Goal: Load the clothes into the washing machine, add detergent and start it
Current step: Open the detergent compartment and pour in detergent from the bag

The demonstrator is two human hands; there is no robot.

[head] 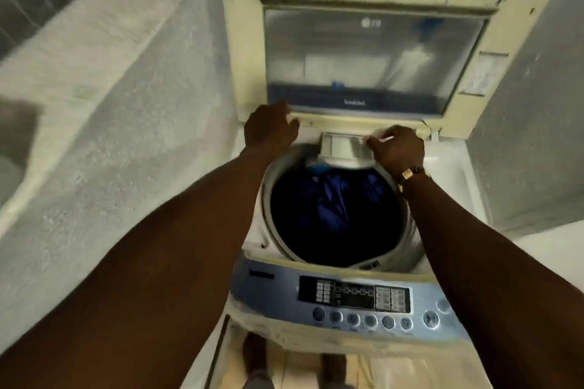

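Note:
A top-loading washing machine [347,265] stands below me with its lid [357,57] raised upright at the back. Dark blue clothes [338,202] lie inside the drum. A small pale detergent drawer [343,148] juts out over the drum's far rim. My right hand [396,148] grips the drawer's right end with pinched fingers. My left hand [271,129] rests curled on the lower left corner of the lid frame. The blue control panel [354,297], with a dark display and a row of round buttons, faces me at the near edge.
A rough grey wall [110,104] runs close along the left. Another grey wall [531,136] stands on the right, leaving a narrow recess. Tiled floor [303,369] and my feet show below the machine.

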